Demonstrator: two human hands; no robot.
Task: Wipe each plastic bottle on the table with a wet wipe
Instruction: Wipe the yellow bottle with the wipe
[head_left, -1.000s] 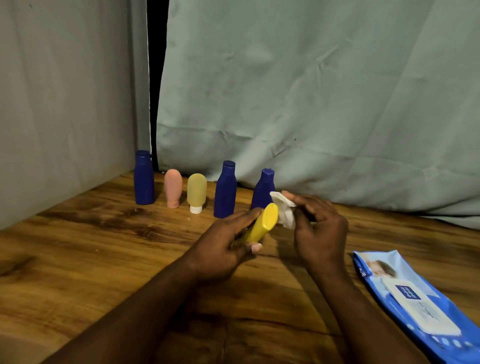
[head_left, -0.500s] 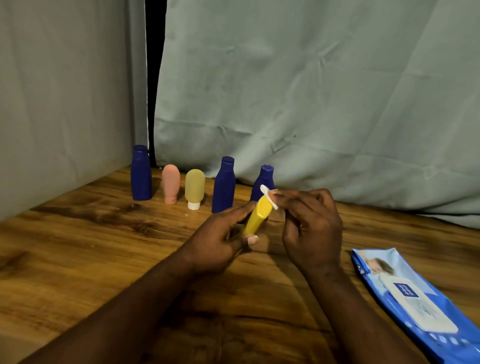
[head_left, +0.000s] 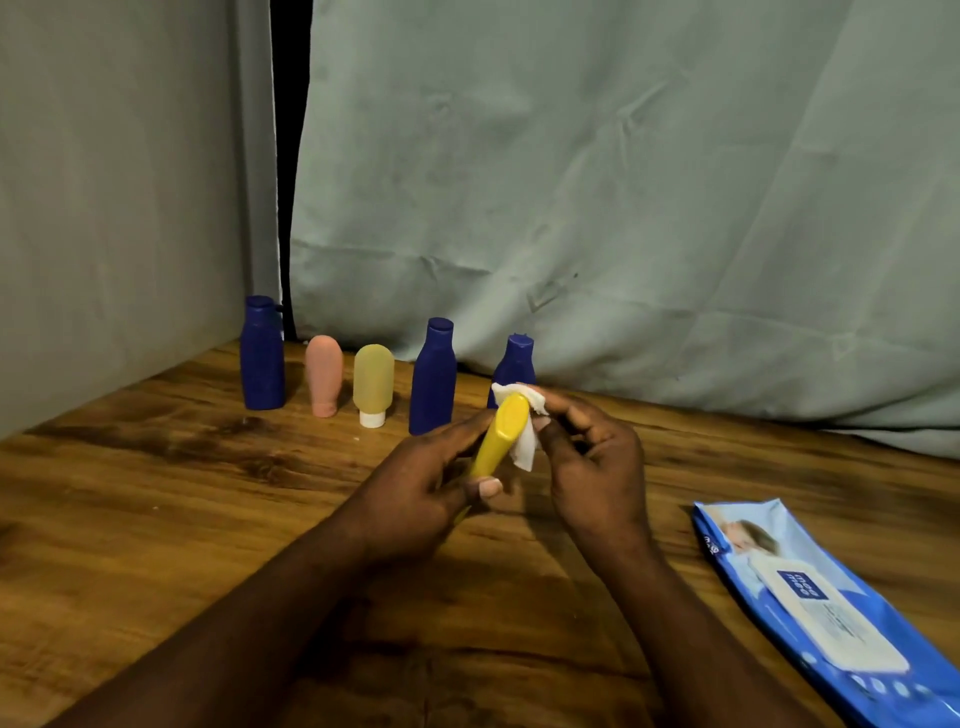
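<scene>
Head view. Five bottles are ranged along the table's far edge, left of centre: a dark blue bottle (head_left: 262, 353) nearest the far left corner, a pink tube (head_left: 324, 375) and a yellowish tube on a white cap (head_left: 373, 384) beside it, a second dark blue bottle (head_left: 432, 376), and a third dark blue bottle (head_left: 515, 364), the lower part of which is hidden behind the hands. All are observed upright and apart from one another.

A yellow bottle (head_left: 500, 440) is held tilted above the table's middle, gripped at its lower part by the closed left hand (head_left: 423, 499). A white wet wipe (head_left: 523, 436) is pinched by the right hand (head_left: 592, 467) and pressed against the bottle's upper end.

A blue wet wipe pack (head_left: 831, 613) is noted flat near the table's right edge.

The table (head_left: 156, 509) is of dark wood grain. Grey-green curtains (head_left: 623, 208) are hung behind and at left, with a dark gap between them.
</scene>
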